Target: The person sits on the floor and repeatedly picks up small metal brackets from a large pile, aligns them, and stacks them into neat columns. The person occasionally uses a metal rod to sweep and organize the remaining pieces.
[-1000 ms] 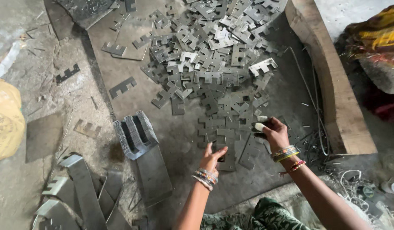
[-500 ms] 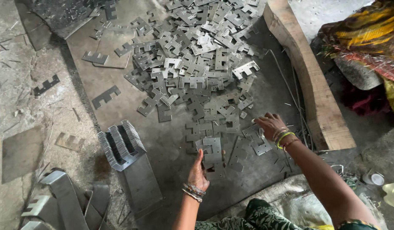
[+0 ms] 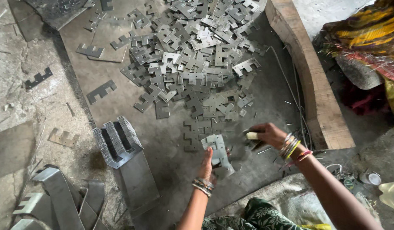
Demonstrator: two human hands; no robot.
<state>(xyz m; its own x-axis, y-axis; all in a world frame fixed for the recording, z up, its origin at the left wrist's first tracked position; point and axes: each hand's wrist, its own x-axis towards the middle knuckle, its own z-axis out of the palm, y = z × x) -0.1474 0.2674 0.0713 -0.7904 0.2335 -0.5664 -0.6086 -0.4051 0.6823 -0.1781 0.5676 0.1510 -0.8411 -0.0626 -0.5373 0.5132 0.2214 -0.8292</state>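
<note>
From my remote seat I saw the left hand [image 3: 206, 164] clasped around a small stack of flat metal plates [image 3: 217, 150], held upright just above the grey sheet [image 3: 99, 72] that covers the floor. The right hand [image 3: 267, 134] hovered just beside it, fingers curled around something pale; I could not tell whether it gripped a plate as well, since that part was blurred.

My judgement was that doing this step well meant keeping the notches of each plate lined up with those already in the left hand, squaring the edges against the palm, and feeding one plate at a time (the edges looked thin and sharp, so a slow pinch seemed wiser than a grab).

The plates were dull grey, thin and stamped with square notches that gave them a comb-like outline. A big loose pile of plates [image 3: 197, 55] lay spread over the sheet ahead of the hands, reaching to the wooden beam [image 3: 309, 81] on the right. To the left a packed bundle [image 3: 116, 140] of them stood on edge.
</note>
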